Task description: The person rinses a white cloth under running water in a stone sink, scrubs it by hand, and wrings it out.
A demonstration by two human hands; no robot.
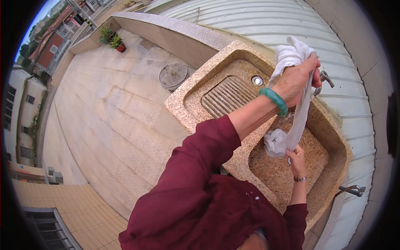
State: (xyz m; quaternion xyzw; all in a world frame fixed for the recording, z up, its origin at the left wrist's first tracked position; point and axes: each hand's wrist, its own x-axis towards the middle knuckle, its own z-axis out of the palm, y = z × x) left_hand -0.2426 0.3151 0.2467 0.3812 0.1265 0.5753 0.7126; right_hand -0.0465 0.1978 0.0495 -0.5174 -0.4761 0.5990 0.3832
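Observation:
Raised over the basin divide, my left hand grips a bunched white cloth; a green bangle circles that wrist. From this fist a strip of the cloth hangs down into the stone basin. My right hand, with a metal-banded watch at the wrist, pinches the cloth lower down. Beside those fingers, a crumpled white bundle hangs in the basin; whether it is the same piece of cloth I cannot tell. A little water splashes behind the strip.
A metal tap stands behind the cloth. The second basin has a ribbed washboard and a drain. Another tap sticks out at the right. A lidded bucket and potted plants stand on the tiled floor.

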